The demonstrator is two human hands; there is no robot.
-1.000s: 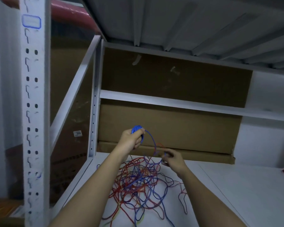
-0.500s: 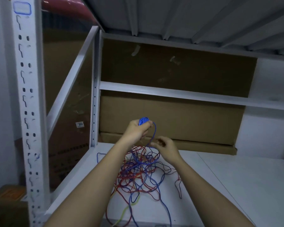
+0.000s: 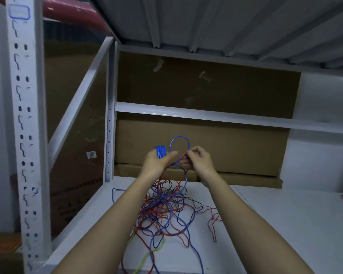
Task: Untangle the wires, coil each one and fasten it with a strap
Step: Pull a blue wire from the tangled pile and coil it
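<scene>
Nearest the camera, both forearms reach forward over a white shelf (image 3: 285,224), and between them lies the tangle of wires (image 3: 162,214): red, blue and dark strands looped over one another, with a yellow-green strand (image 3: 147,258) trailing toward the front edge and a stray blue loop off to the left. Above the heap the two hands are raised close together. The left hand (image 3: 156,162) has its fingers wrapped around a small blue coil (image 3: 160,152) already wound, the thumb stretched out toward the other hand. The right hand (image 3: 198,160) is just beside it, fingers curled and pinching the blue wire (image 3: 178,138) at a spot where a red strand crosses it; which finger holds which strand is too small to tell. From that pinch the blue wire arcs up in one open loop and comes back to the coil, while its free length drops straight down from the right hand into the heap. So the next turn depends on that line: the slack runs downward and toward the person from the right hand, and the coil sits to its left at about the same height, so the right hand looks the better placed to feed wire across. The red strand at the pinch may have to be freed first. Farther back stand cardboard boxes (image 3: 202,147) behind a white crossbar (image 3: 206,115).
</scene>
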